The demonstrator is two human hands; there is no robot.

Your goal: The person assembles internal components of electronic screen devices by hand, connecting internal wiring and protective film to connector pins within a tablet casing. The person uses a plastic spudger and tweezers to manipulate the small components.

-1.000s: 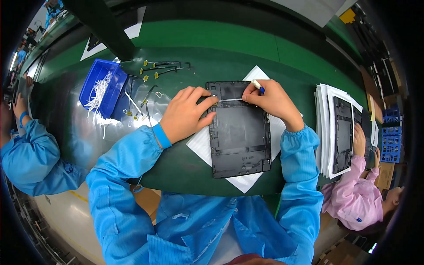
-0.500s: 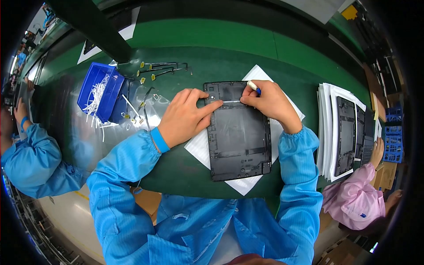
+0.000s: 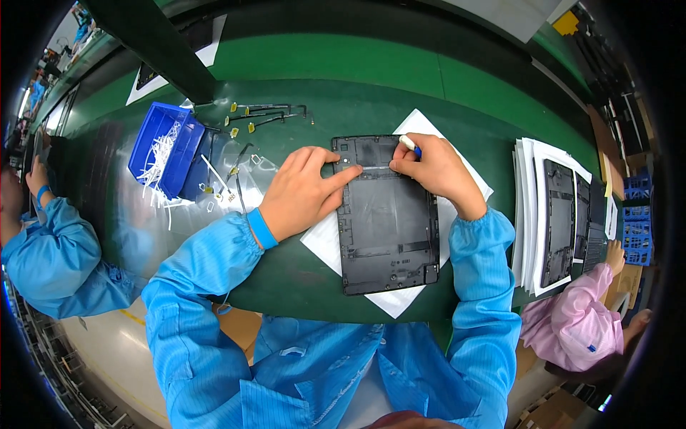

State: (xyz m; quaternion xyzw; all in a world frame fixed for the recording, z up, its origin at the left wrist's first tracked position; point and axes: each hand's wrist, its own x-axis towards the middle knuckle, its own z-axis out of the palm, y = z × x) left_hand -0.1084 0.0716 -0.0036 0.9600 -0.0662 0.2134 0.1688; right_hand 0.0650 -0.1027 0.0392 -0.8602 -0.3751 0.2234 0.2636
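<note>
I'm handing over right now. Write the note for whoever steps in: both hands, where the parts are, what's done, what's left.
Left hand: flat on the dark panel, fingertips pressing its upper left part.
Right hand: pinching a small white and blue tool at the panel's top edge.
Panel lies on a white sheet on the green bench.
Blue bin of white strips sits left; loose small parts lie behind it. A stack of more panels waits right.
Done: panel laid out and steadied.
Left: the work along the top edge looks unfinished; how far it has got cannot be told.
</note>
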